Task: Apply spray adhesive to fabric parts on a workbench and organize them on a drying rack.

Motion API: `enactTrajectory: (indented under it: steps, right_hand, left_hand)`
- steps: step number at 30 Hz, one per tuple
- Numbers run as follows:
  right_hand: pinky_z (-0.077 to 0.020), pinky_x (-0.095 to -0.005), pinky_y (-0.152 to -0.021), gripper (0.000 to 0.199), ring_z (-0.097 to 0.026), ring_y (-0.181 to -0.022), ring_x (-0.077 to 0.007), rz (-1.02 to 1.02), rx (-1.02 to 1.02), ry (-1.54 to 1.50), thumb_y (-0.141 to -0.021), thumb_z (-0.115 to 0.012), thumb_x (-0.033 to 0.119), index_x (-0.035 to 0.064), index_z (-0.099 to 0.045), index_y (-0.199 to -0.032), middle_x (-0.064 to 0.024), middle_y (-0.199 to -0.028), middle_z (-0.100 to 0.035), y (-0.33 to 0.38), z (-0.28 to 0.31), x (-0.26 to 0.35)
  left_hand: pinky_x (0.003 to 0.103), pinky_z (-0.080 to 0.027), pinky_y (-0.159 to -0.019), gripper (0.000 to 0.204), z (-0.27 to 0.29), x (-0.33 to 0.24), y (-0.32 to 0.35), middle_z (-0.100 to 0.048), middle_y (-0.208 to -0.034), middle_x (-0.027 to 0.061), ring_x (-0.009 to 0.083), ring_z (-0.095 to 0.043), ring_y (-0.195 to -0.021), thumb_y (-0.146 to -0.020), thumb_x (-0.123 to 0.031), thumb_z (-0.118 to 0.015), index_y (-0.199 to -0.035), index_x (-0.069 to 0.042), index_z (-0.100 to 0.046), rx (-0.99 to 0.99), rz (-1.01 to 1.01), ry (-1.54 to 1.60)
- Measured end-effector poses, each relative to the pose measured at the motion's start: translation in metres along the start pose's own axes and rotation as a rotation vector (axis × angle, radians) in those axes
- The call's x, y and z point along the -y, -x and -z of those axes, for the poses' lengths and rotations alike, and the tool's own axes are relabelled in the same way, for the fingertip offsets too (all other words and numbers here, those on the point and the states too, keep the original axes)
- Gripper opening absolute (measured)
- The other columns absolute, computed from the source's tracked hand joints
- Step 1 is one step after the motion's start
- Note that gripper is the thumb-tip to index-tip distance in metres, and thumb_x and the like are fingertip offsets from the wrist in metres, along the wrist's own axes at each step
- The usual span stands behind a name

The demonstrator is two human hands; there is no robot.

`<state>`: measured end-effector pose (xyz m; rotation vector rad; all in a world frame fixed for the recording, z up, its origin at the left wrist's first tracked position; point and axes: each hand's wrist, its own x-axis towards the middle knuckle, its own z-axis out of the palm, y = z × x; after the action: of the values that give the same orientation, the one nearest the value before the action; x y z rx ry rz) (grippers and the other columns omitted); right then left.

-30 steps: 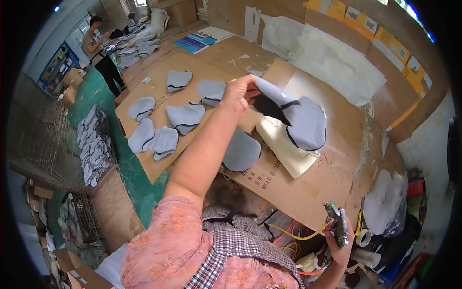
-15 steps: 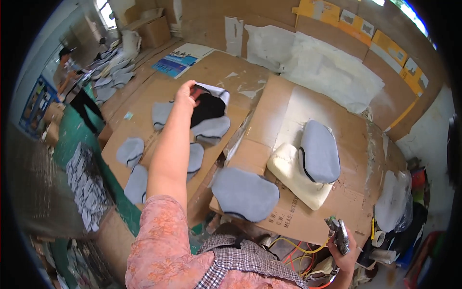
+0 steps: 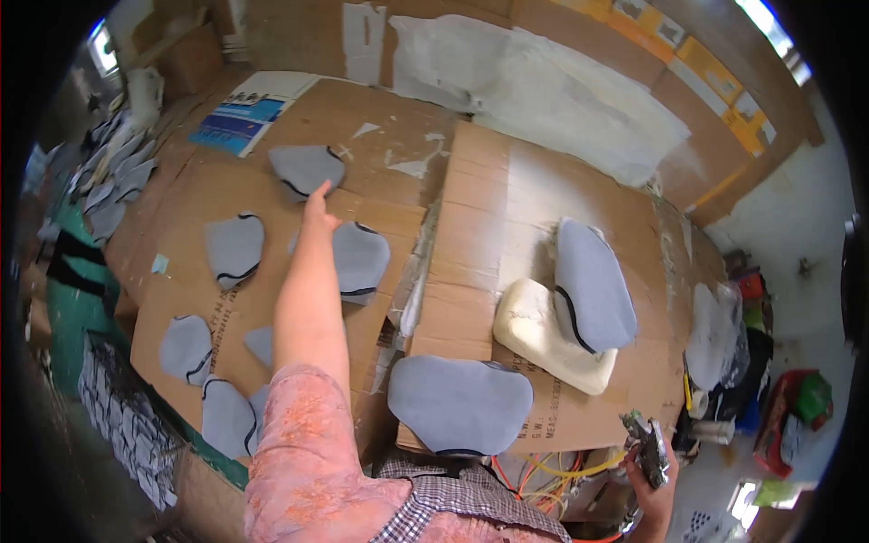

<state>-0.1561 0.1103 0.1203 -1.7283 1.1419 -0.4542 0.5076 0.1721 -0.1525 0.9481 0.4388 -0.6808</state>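
Observation:
My left arm stretches far over the cardboard, and my left hand (image 3: 319, 212) is at the near edge of a grey fabric cover (image 3: 304, 168) with black trim. Its fingers point forward with the thumb apart; nothing shows in its grasp. At the lower right my right hand (image 3: 654, 493) grips a metal spray gun (image 3: 647, 450). Left of that hand, a wide grey cover (image 3: 460, 403) lies at the table's front edge. Behind it, a cream foam pad (image 3: 529, 321) lies partly under a grey padded piece (image 3: 593, 285).
Several more grey covers (image 3: 233, 246) are spread on the left cardboard (image 3: 299, 109). Yellow and red hoses (image 3: 579, 469) hang below the front edge. A pile of grey pieces (image 3: 127, 421) stands at the left, and a red bin (image 3: 778, 434) at the right.
The cover my left hand held up, dark side showing, now lies grey side up on the cardboard, the fingers loosened. My view has shifted; the right hand still holds the spray gun.

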Motion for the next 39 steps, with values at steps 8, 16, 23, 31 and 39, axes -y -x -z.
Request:
enactTrajectory:
  steps: [8,16,23,31,39]
  right_hand:
    - [-0.0428,-0.0245,-0.068,0.048,-0.051,-0.074,-0.0116,0.117,-0.022,0.109,-0.075,-0.059,0.004,-0.0024,-0.041,-0.119,-0.0052,-0.085,-0.054,0.017,0.001,0.035]
    - [-0.0432,-0.0225,-0.063,0.050,-0.051,-0.069,-0.0095,0.235,-0.101,-0.102,-0.073,-0.058,0.001,-0.0035,-0.041,-0.119,-0.0035,-0.079,-0.054,0.008,0.049,0.026]
    - [-0.0427,-0.0211,-0.063,0.045,-0.050,-0.067,-0.0069,0.337,0.008,-0.147,-0.075,-0.057,0.000,-0.0024,-0.044,-0.118,-0.0016,-0.081,-0.054,-0.015,0.108,0.003]
    - [-0.0435,-0.0212,-0.060,0.049,-0.051,-0.067,-0.0082,0.309,0.048,-0.319,-0.073,-0.059,0.002,-0.0039,-0.042,-0.119,-0.0027,-0.079,-0.053,-0.003,0.224,-0.076]
    - [-0.0412,-0.0215,-0.063,0.047,-0.050,-0.066,-0.0092,0.419,0.042,-0.169,-0.070,-0.060,0.000,-0.0011,-0.047,-0.115,-0.0021,-0.079,-0.055,0.037,0.279,-0.146]
  left_hand:
    - [0.045,-0.020,-0.099,0.072,0.005,0.031,0.056,-0.030,-0.134,0.0076,0.0337,-0.030,-0.121,-0.069,-0.032,-0.067,-0.129,-0.011,-0.033,-0.008,-0.083,-0.180]
    - [0.036,-0.035,-0.082,0.039,0.085,0.046,0.148,-0.051,-0.103,0.0031,0.0205,-0.050,-0.095,-0.080,-0.030,-0.058,-0.112,-0.011,-0.046,0.022,-0.261,-0.018]
    - [0.034,-0.036,-0.074,0.020,0.135,0.056,0.272,-0.050,-0.070,-0.0022,0.0170,-0.055,-0.073,-0.082,-0.032,-0.053,-0.073,-0.016,-0.044,-0.193,-0.452,0.081]
    - [0.034,-0.038,-0.070,0.031,0.092,0.091,0.392,-0.046,-0.059,-0.0014,0.0173,-0.054,-0.066,-0.083,-0.033,-0.050,-0.062,-0.015,-0.036,-0.232,-0.637,0.061]
    - [0.029,-0.042,-0.063,0.040,-0.014,0.155,0.455,-0.045,-0.055,-0.0004,0.0160,-0.053,-0.062,-0.084,-0.040,-0.051,-0.058,-0.013,-0.037,-0.050,-0.620,-0.126]
